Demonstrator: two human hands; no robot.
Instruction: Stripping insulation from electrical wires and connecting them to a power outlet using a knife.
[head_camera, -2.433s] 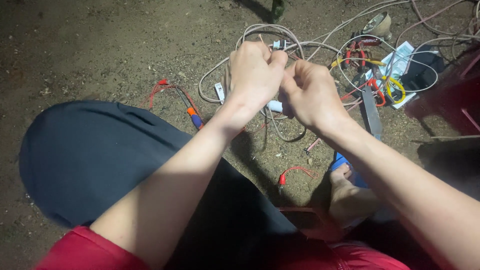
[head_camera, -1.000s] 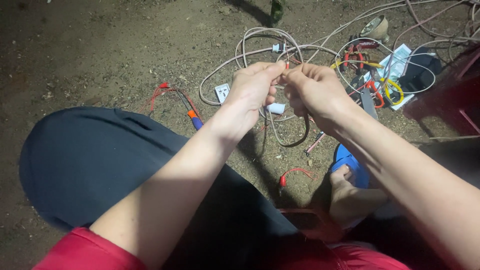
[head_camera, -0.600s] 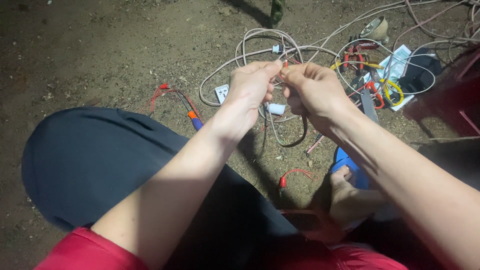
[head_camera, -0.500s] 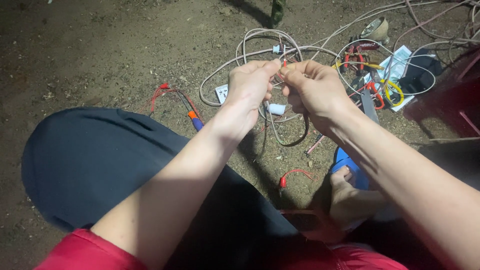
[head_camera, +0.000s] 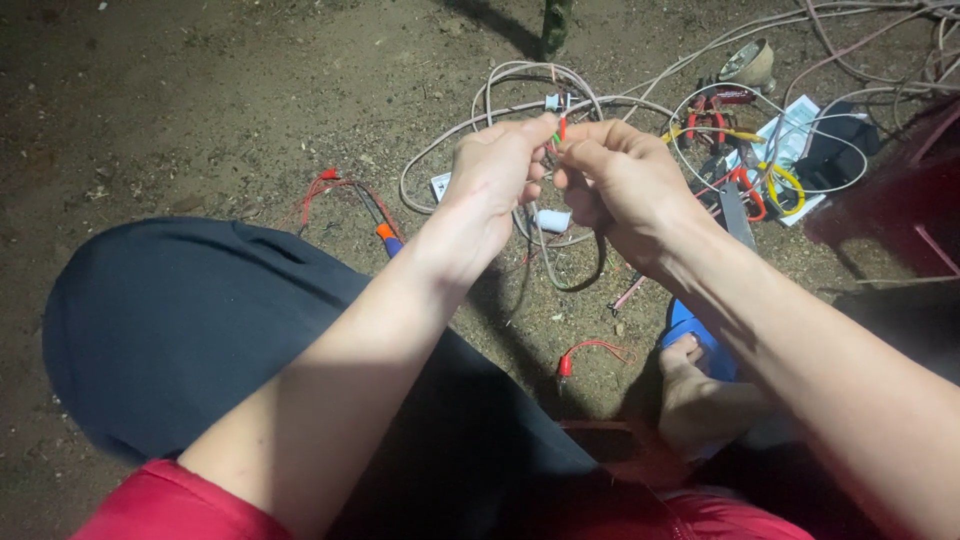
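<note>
In the head view, the left hand (head_camera: 497, 178) and the right hand (head_camera: 617, 183) meet just above the centre of the frame, each grip closed tight, fingertips pinching the thin red and green wire ends (head_camera: 561, 130) held between them. A grey cable (head_camera: 545, 250) hangs from the hands in a loop down to the dirt ground (head_camera: 200, 100). Left of the hands lies a screwdriver with an orange and blue handle (head_camera: 383, 236) beside a red wire (head_camera: 330, 185). At upper right sits a tangle of white cables (head_camera: 760, 110) with a yellow wire (head_camera: 780, 180). A bare foot on a blue sandal (head_camera: 685, 325) shows lower right.
</note>
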